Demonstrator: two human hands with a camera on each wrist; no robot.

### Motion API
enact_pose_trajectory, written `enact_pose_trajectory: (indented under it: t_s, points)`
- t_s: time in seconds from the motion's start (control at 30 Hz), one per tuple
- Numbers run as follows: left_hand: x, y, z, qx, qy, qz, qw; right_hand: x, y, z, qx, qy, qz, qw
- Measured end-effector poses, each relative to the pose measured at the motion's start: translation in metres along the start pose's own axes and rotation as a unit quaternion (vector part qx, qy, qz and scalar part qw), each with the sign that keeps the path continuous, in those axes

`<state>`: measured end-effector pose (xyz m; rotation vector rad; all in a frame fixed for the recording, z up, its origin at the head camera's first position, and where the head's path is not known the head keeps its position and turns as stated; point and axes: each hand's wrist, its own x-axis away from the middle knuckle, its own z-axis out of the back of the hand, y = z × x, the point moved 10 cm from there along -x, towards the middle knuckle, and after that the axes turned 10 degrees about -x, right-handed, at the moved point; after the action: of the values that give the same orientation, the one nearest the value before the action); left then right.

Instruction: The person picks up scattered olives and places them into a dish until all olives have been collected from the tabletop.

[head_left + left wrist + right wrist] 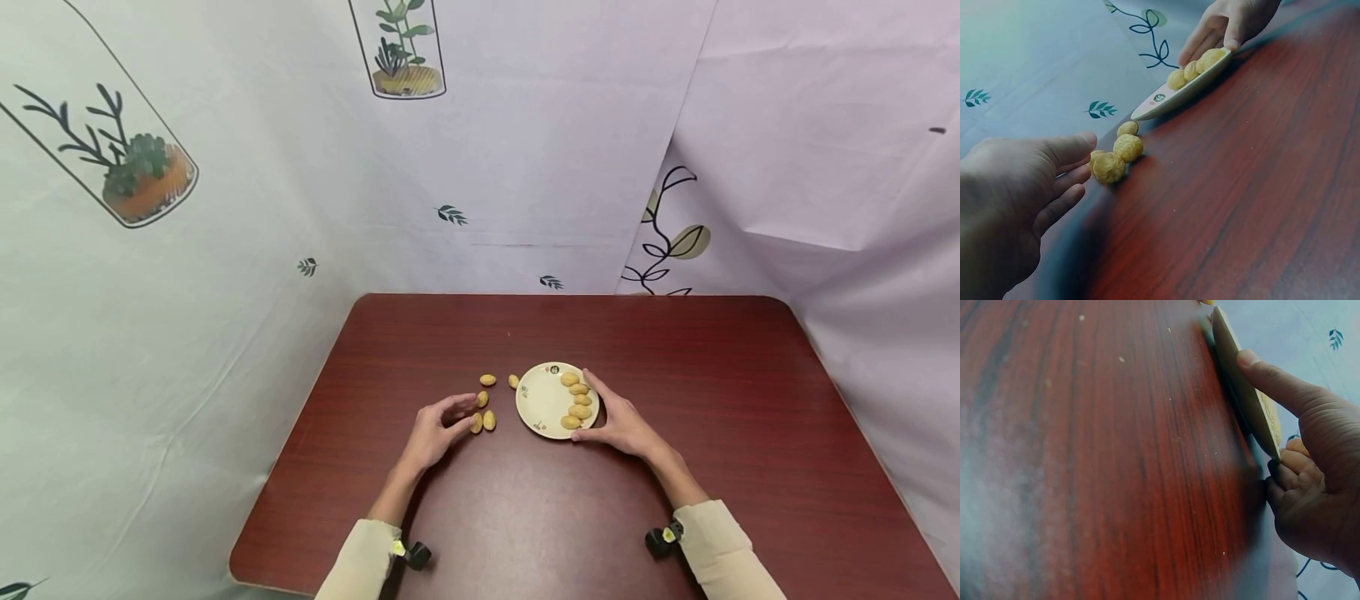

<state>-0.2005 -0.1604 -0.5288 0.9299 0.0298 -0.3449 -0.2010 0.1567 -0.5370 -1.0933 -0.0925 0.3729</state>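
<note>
Patterned cloth (525, 167) backs table (675, 350) as loose pieces (490, 420) lie between left grip (433, 429) and plate (536, 404)

Head view: Five loose pieces, tan and nut-like, cluster left of the plate, far nearer the left grip than the right grip (618, 425). Two sit side by side at the left thumb, the right-hand one's long axis running toward the table's far side; another is at the fingertips, contact unclear. Left fingers are parted, apparently holding nothing. The right grip holds the plate's right edge, beside five plated pieces (580, 412).

Left wrist view: Loose pieces lie just beyond thumb and fingertips, the plate farther out.

Right wrist view: Thumb and fingers span the plate's edge.
</note>
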Motion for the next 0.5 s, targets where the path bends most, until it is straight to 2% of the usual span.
enact_pose_trajectory:
  t_s: [0.2,0.5]
  points:
    - [0.007,-0.003,-0.001,-0.024,-0.003,0.011,0.9996,-0.001,0.0,0.0,0.0,-0.001,-0.001,1.0]
    - [0.013,0.001,-0.004,-0.039,0.014,-0.01,0.9991,-0.001,0.003,-0.001,-0.005,-0.002,-0.008,0.9999]
